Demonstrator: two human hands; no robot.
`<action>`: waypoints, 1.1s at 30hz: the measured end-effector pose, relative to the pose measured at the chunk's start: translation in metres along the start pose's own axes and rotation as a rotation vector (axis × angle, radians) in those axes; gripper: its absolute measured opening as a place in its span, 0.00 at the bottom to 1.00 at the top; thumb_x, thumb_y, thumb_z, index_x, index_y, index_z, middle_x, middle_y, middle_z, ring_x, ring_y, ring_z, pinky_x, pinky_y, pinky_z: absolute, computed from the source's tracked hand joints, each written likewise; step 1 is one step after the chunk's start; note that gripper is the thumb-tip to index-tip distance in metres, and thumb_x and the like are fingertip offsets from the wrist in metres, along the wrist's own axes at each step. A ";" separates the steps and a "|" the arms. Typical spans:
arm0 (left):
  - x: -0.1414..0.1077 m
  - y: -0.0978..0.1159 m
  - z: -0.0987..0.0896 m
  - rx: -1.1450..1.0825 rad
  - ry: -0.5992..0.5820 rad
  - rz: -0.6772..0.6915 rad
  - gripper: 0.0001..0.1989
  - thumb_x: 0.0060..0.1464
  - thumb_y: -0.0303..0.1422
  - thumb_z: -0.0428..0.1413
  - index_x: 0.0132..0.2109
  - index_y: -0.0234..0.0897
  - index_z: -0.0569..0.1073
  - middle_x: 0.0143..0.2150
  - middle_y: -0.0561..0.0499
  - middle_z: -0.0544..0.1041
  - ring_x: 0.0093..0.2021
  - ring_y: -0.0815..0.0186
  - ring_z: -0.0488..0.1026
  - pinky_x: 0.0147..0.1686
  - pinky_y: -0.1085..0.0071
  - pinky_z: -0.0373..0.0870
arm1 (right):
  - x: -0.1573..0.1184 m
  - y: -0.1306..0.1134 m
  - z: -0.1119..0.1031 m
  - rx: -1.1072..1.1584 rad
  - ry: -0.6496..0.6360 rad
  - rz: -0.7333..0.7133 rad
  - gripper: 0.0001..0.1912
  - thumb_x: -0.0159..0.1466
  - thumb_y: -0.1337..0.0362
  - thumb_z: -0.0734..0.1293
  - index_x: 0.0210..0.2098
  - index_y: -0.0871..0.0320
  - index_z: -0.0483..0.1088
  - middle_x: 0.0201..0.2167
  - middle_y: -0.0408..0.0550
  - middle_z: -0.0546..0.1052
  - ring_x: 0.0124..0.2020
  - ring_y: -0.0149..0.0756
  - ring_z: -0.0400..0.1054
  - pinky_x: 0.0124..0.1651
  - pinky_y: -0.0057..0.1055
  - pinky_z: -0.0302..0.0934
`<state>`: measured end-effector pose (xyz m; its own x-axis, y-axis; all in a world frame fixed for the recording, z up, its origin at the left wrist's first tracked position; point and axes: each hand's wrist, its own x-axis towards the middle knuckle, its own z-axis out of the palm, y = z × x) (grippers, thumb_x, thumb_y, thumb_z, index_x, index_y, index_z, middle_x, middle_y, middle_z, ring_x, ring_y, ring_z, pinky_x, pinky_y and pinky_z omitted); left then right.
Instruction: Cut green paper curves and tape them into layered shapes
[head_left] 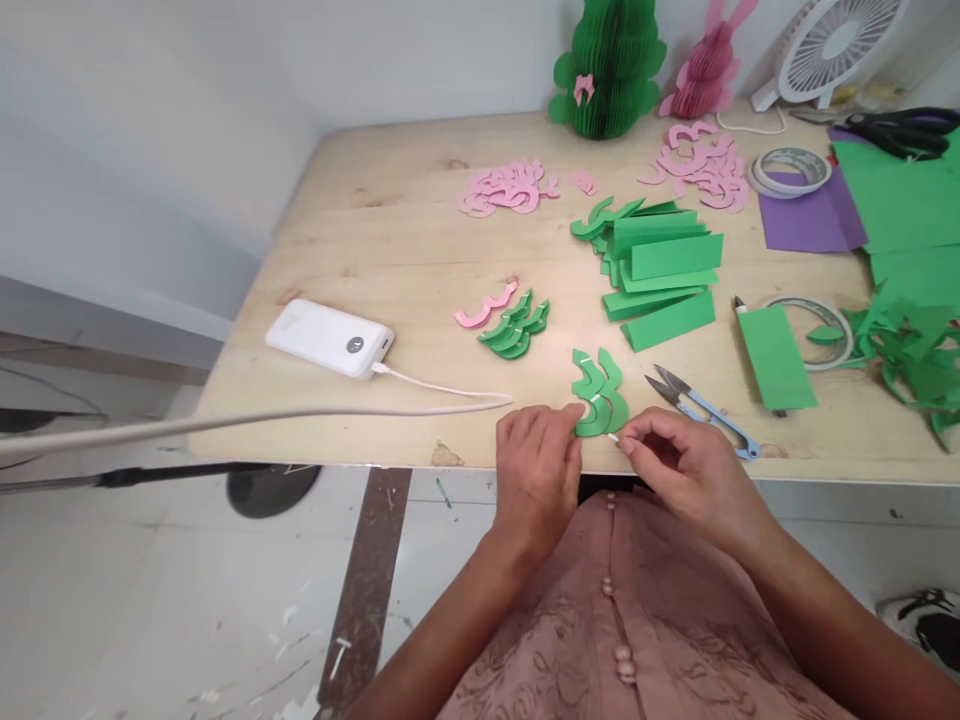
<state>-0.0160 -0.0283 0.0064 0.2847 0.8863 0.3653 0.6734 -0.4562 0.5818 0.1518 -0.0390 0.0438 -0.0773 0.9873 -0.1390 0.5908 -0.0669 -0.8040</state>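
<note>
A scalloped green paper cutout with white strips across it lies at the table's near edge. My left hand has its fingers curled, with the thumb side pressing the cutout's left edge. My right hand pinches a small white strip at the cutout's lower right edge. Right of the cutout, blue-handled thread snips rest with their blades apart, close to my right hand. Up and left sit a small stack of similar green cutouts and a pink curved cutout.
Folded green paper and pink cutouts lie farther back. A white power bank with a cable is at left. Tape rolls, black scissors, green scraps and a white fan occupy the right; a green honeycomb-paper figure stands behind.
</note>
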 end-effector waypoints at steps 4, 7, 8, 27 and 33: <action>0.000 0.003 0.005 0.001 0.032 -0.008 0.13 0.56 0.23 0.49 0.49 0.35 0.68 0.34 0.46 0.76 0.38 0.59 0.71 0.43 0.61 0.62 | 0.001 0.000 0.002 -0.044 0.017 -0.034 0.08 0.61 0.65 0.61 0.26 0.56 0.68 0.19 0.40 0.68 0.20 0.29 0.60 0.24 0.27 0.54; 0.000 0.003 0.005 -0.023 0.056 -0.020 0.13 0.56 0.24 0.50 0.48 0.36 0.68 0.35 0.46 0.76 0.38 0.59 0.70 0.43 0.61 0.62 | 0.002 0.001 0.003 -0.081 0.016 -0.070 0.08 0.61 0.66 0.61 0.26 0.56 0.67 0.20 0.40 0.69 0.21 0.29 0.60 0.25 0.27 0.54; -0.001 0.003 0.004 -0.032 0.062 -0.021 0.12 0.56 0.24 0.50 0.47 0.36 0.69 0.35 0.46 0.76 0.38 0.60 0.70 0.43 0.62 0.63 | 0.002 0.001 0.003 -0.090 0.012 -0.075 0.08 0.61 0.66 0.61 0.27 0.57 0.67 0.20 0.40 0.69 0.21 0.29 0.60 0.25 0.27 0.54; -0.005 0.015 -0.016 -0.636 -0.005 -0.466 0.12 0.55 0.26 0.55 0.47 0.40 0.71 0.39 0.51 0.78 0.42 0.65 0.74 0.46 0.67 0.69 | 0.007 0.002 0.004 0.064 -0.129 0.010 0.11 0.64 0.60 0.60 0.29 0.56 0.69 0.20 0.39 0.67 0.21 0.30 0.60 0.24 0.27 0.54; -0.001 0.016 -0.016 -0.781 -0.031 -0.554 0.12 0.54 0.26 0.55 0.47 0.40 0.71 0.38 0.51 0.78 0.41 0.66 0.75 0.46 0.69 0.69 | 0.007 -0.002 0.004 0.083 -0.129 0.024 0.10 0.63 0.62 0.60 0.28 0.56 0.69 0.19 0.39 0.66 0.21 0.29 0.59 0.24 0.26 0.52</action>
<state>-0.0165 -0.0379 0.0262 0.0882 0.9888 -0.1201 0.0762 0.1135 0.9906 0.1468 -0.0328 0.0423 -0.1694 0.9589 -0.2277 0.5259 -0.1074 -0.8437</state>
